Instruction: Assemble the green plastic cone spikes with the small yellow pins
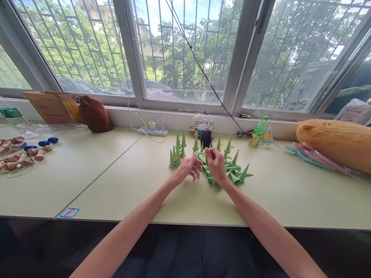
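Between my hands a green plastic watering spike [201, 156] is tilted. My left hand [188, 168] has its thumb and curled fingertips against the spike, the lower fingers loosely apart. My right hand [215, 163] is closed in a pinch beside the spike's wide end; what sits in its fingertips is too small to make out. Under and beside the right hand lies a loose pile of green spikes [235, 178]. Several upright green spikes [177, 144] with small yellow valves stand left of and behind my hands, and more upright spikes [227, 147] stand at the right.
A black phone [206, 138] leans behind the spikes. A power strip [153, 131] with cables lies near the window sill. Bottles [259, 132] and an orange plush cushion [333, 141] are at right; wooden toys [21, 158], a brown pouch [95, 115] and cardboard [49, 109] at left.
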Motion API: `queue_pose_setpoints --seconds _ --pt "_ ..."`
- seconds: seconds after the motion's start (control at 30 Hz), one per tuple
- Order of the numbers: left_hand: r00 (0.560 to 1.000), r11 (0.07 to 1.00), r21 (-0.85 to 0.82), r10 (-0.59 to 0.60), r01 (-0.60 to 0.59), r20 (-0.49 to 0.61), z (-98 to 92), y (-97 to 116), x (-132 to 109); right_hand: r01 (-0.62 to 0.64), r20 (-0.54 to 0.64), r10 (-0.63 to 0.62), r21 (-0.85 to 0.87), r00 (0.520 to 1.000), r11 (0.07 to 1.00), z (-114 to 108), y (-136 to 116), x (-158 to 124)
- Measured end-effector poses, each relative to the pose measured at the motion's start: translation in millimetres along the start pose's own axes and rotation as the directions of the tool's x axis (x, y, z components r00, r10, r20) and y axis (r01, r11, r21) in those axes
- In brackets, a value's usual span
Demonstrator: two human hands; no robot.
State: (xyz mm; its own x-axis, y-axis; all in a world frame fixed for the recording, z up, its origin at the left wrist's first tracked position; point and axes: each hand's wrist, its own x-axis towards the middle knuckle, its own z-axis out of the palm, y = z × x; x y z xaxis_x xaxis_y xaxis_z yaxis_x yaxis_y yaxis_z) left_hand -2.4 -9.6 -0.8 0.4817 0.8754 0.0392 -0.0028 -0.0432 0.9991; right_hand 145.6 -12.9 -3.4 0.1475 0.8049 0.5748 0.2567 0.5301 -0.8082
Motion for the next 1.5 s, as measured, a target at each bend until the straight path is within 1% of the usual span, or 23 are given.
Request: queue_pose_setpoints --seconds 0.07,0.17,0.33,0.43,0.5,0.63,0.77,0.93,1.03,1.1,1.2,1.3,1.4,1.5 --pt "0.999 0.998 -0.056 -0.015 0.017 0.038 1.0 1 0 -0.007 0.038 0.006 0.034 0.999 0.999 1 -2 -1" --pt "1.0 0.997 -0.082 0.003 -0.001 0.028 1.0 1 0 -0.005 0.061 0.002 0.064 0.998 0.998 2 -5 -1" --pt "0.999 0.99 -0.135 0.033 -0.031 0.019 -2.2 -2 1 0.005 0.058 -0.008 0.046 0.998 0.999 1 -5 -1" --pt "0.997 0.988 -0.136 0.079 -0.077 0.009 -3.4 -3 0 -0.003 0.067 0.002 0.012 0.998 1.0 1 -3 0" --pt "0.993 0.989 -0.096 0.115 -0.116 -0.018 -3.6 -3 0 -0.002 0.069 0.003 -0.012 0.998 1.0 1 -1 0" --pt "0.975 0.977 0.055 0.209 -0.205 -0.078 -3.4 -4 -1 0.009 0.073 -0.006 -0.042 0.997 0.999 1 0 1" --pt "0.948 0.947 0.151 0.301 -0.284 -0.105 -2.8 -4 -3 0.009 0.076 -0.004 -0.066 0.997 0.998 1 0 1" --pt "0.901 0.887 0.327 0.396 -0.326 -0.176 -2.3 -7 -3 -0.003 0.078 0.014 -0.141 0.997 0.99 1 -1 3" --pt "0.87 0.832 0.419 0.464 -0.363 -0.168 -1.8 -9 -3 -0.001 0.077 0.015 -0.18 0.997 0.984 0 0 4" --pt "0.852 0.805 0.448 0.5 -0.39 -0.156 -1.0 -9 -3 -0.002 0.075 0.016 -0.19 0.997 0.982 0 0 5" --pt "0.838 0.795 0.449 0.521 -0.409 -0.159 0.8 -7 -2 -0.016 0.066 0.028 -0.181 0.997 0.983 1 1 4" --pt "0.837 0.809 0.429 0.514 -0.402 -0.185 1.9 -4 -2 -0.009 0.061 0.018 -0.146 0.998 0.989 2 1 3" --pt "0.85 0.828 0.421 0.485 -0.37 -0.207 1.5 -1 -2 0.013 0.069 -0.006 -0.105 0.998 0.994 2 2 2" --pt "0.865 0.854 0.403 0.444 -0.33 -0.234 0.4 -1 -2 0.017 0.049 -0.013 -0.079 0.999 0.997 2 1 1"
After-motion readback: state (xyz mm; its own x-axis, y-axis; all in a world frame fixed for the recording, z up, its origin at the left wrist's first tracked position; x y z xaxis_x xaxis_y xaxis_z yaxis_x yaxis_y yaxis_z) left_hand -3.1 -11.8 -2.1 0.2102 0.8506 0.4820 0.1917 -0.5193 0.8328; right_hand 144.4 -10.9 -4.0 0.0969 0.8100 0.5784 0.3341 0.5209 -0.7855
